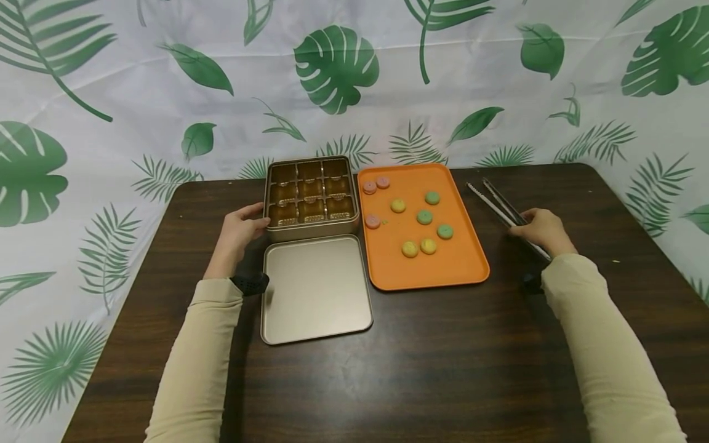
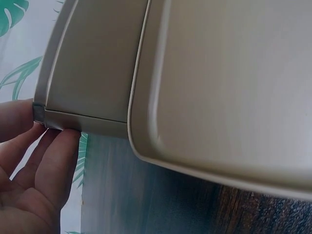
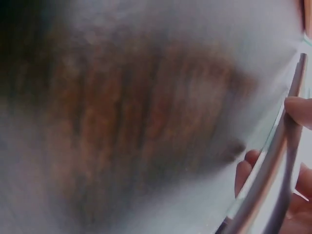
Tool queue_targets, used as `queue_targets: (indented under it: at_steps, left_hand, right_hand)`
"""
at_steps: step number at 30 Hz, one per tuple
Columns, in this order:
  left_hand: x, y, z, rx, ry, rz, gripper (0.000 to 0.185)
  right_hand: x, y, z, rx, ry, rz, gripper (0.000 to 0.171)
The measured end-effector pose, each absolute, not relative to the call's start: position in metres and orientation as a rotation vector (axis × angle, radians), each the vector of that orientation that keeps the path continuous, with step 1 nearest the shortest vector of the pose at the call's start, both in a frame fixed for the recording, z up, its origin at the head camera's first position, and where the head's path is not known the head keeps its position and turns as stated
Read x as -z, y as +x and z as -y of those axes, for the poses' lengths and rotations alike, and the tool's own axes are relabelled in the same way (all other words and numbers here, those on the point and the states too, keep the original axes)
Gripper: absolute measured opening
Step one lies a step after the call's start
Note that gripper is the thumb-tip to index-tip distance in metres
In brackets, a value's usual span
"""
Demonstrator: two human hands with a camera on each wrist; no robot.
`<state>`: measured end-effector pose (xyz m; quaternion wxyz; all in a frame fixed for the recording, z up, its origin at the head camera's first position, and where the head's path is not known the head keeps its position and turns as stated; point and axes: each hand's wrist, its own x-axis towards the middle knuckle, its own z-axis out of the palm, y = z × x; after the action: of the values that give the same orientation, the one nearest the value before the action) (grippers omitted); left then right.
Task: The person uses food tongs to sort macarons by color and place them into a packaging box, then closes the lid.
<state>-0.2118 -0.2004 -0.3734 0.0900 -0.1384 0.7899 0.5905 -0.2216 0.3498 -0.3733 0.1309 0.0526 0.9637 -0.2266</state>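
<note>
A square gold tin box [image 1: 312, 231] holds a clear plastic insert [image 1: 310, 191] with several square compartments. My left hand [image 1: 238, 231] grips the box's front left corner; in the left wrist view the thumb lies at the rim and bent fingers touch the side wall. My right hand [image 1: 545, 231] holds metal tongs [image 1: 497, 206], with the tips apart and pointing away to the left. Between the hands lies an orange tray [image 1: 426, 271] bearing three pink macarons [image 1: 372, 221], three yellow macarons [image 1: 410, 249] and three green macarons [image 1: 424, 216].
A flat gold lid [image 1: 316, 289] lies in front of the box, inner side up. The dark wooden table [image 1: 421, 369] extends toward me and to both sides. A white cloth with green leaves [image 1: 388, 92] hangs behind the table.
</note>
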Motion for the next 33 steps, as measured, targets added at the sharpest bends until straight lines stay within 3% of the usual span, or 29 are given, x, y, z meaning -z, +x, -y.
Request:
queue_targets:
  at_steps: [6,16,33]
  left_hand:
    - [0.374,-0.212,0.201,-1.763,-0.425,-2.345,0.054]
    - [0.375,-0.214,0.201,-1.779,-0.432,-2.36,0.055]
    - [0.374,-0.215,0.199,-1.763,-0.436,-2.368,0.055]
  right_hand:
    - [0.375,-0.22,-0.35,0.752,0.138,-2.9,0.057]
    - [0.369,-0.228,-0.348,0.773,0.113,-2.942,0.06]
    - [0.343,-0.23,-0.31,0.69,-0.078,-2.937,0.057]
